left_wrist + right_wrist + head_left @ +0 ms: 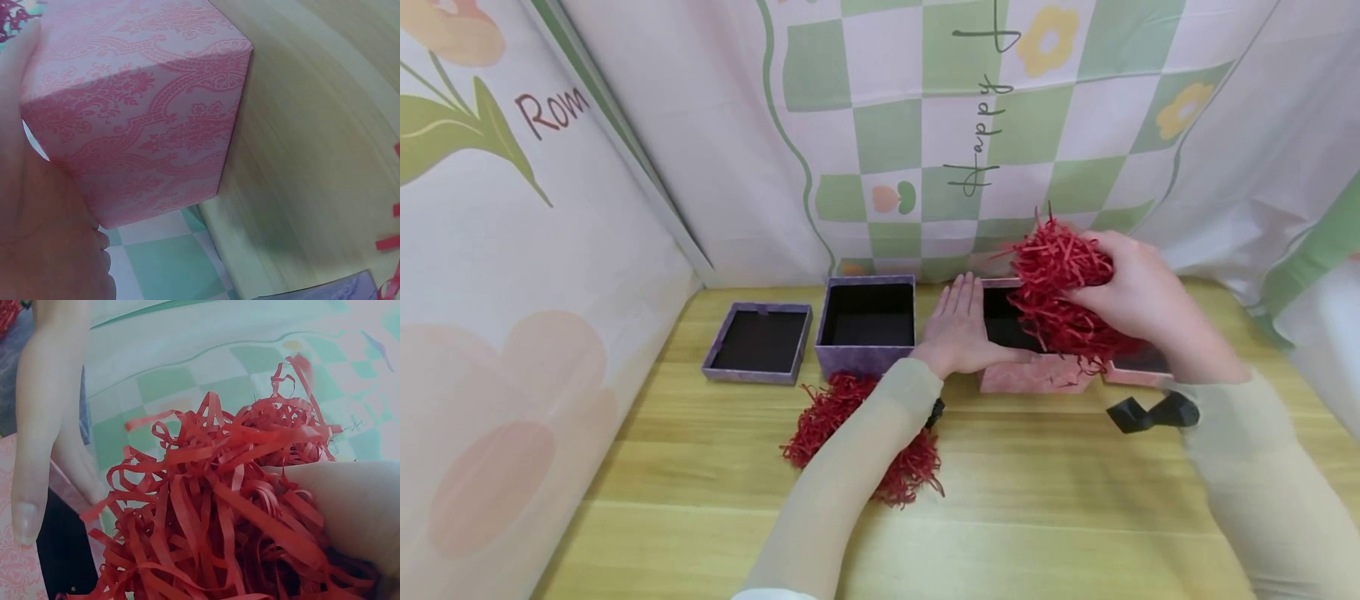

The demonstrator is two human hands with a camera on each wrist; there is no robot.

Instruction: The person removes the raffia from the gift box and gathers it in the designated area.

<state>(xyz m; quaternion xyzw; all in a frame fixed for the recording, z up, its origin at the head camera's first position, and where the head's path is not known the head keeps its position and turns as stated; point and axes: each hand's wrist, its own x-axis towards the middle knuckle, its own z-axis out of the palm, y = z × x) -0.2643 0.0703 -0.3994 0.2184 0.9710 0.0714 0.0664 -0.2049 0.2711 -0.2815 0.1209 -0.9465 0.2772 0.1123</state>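
Observation:
A bunch of red shredded paper is gripped by my right hand above the right part of a pink patterned box. Loose strands hang down over the box's front wall. My left hand lies along the left side of this box, fingers straight, its thumb stretched along the front rim. The left wrist view shows the box's patterned walls beside that hand. Inside, the visible part of the box is black. In the right wrist view the red paper hides most of the right fingers.
An uncovered purple box stands left of the pink one, with a purple lid farther left. A second heap of red shredded paper lies under my left forearm, beside a partly hidden black object. On the right are a pink lid and a black bow.

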